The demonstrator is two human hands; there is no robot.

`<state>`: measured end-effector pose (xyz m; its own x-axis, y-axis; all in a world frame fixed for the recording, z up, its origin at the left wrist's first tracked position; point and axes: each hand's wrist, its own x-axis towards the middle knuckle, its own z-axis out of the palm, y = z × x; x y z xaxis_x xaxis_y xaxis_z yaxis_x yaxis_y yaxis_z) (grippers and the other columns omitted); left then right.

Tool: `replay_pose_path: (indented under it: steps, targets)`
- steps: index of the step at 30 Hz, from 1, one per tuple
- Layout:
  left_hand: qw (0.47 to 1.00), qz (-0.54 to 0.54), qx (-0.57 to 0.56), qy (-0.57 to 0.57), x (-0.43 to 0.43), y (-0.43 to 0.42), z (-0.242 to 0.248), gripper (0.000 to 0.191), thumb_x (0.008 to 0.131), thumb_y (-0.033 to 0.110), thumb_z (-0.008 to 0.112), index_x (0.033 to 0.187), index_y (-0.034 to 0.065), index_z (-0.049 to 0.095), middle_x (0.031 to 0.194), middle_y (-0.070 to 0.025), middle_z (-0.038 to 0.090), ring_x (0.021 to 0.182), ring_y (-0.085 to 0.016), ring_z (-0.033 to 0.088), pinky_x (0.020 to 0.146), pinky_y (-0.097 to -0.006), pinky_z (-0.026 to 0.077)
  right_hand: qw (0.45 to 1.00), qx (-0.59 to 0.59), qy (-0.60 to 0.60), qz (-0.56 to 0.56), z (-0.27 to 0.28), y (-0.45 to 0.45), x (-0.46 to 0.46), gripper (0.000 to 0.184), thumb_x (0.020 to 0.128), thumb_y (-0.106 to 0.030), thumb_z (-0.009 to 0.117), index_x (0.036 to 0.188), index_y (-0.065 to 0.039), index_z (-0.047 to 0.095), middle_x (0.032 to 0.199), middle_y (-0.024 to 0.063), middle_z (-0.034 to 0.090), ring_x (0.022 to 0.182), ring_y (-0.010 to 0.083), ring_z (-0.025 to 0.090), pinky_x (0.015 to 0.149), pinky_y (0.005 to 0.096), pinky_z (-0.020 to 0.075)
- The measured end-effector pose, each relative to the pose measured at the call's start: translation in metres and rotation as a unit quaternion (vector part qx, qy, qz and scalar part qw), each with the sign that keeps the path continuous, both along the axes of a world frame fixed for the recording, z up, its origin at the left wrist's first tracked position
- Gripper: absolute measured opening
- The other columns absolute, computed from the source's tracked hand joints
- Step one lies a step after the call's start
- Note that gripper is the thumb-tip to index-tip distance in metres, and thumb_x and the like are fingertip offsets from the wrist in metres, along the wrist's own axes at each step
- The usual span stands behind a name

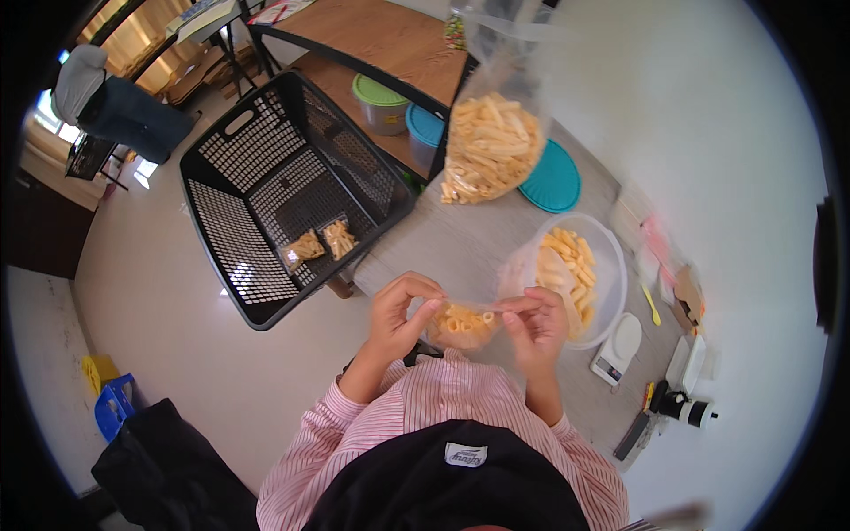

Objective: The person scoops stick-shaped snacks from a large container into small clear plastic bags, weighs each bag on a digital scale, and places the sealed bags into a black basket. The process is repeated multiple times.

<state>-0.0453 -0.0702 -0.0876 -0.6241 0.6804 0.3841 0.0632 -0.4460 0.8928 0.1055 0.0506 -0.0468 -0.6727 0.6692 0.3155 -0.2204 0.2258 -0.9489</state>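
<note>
Between my two hands is a small clear plastic bag of tube-shaped snacks (463, 325). My left hand (405, 315) pinches its top edge at one corner, and my right hand (536, 322) pinches the opposite corner. Whether the bag is sealed I cannot tell. Just beyond my right hand, a round translucent plastic tub (614, 285) holds more of the snacks, with clear plastic film over its near side. A large clear bag of snacks (493, 149) stands farther back on the grey table (425, 239).
At left, a black plastic crate (265, 318) holds two filled packets (340, 239). A teal lid (552, 178), a white kitchen scale (617, 348), a yellow spoon (651, 305) and a black-and-white bottle (687, 408) lie rightward. Shelves (372, 33) stand behind; another person (126, 106) bends at far left.
</note>
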Motion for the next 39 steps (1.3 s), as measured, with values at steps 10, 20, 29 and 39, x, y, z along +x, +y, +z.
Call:
replay_pose_path:
  steps: [10,20,29,39]
  targets:
    - [0.999,-0.006,0.0,-0.049,-0.06,0.004,-0.008,0.001,0.085,0.0,0.054,0.085,-0.0004,0.054,0.086,-0.0083,0.056,0.077,-0.012,0.052,0.07,-0.0241,0.042,0.999,-0.034,0.005,-0.023,-0.005,-0.005,-0.066,0.035,0.08,0.008,0.057,0.109,0.0,0.041,0.085,0.0112,0.061,0.081,0.018,0.061,0.073,0.0282,0.0505]
    - [0.995,0.002,-0.004,-0.095,-0.084,0.032,-0.032,0.004,0.085,0.002,0.056,0.086,-0.0021,0.055,0.085,-0.0053,0.055,0.078,-0.01,0.052,0.071,-0.0229,0.043,0.995,-0.067,-0.037,-0.069,-0.029,0.019,-0.103,0.034,0.081,0.006,0.057,0.11,0.0,0.04,0.085,0.0088,0.058,0.082,0.0156,0.059,0.071,0.0252,0.0504]
    - [0.994,-0.034,-0.042,-0.098,-0.088,0.049,-0.034,0.007,0.085,0.002,0.056,0.091,-0.002,0.055,0.088,-0.0051,0.057,0.081,-0.008,0.053,0.072,-0.022,0.044,0.993,-0.092,-0.043,-0.055,-0.039,0.033,-0.115,0.039,0.081,0.006,0.058,0.114,-0.001,0.039,0.087,0.0064,0.057,0.082,0.012,0.057,0.069,0.0224,0.048]
    - [0.996,0.015,-0.057,-0.064,-0.085,0.057,-0.038,0.006,0.085,0.003,0.056,0.086,-0.0031,0.056,0.085,-0.0064,0.057,0.074,-0.008,0.051,0.066,-0.0208,0.041,0.993,-0.087,-0.041,-0.072,-0.047,0.031,-0.12,0.038,0.08,0.004,0.06,0.113,0.002,0.041,0.089,0.0067,0.06,0.083,0.0111,0.057,0.074,0.0239,0.0466]
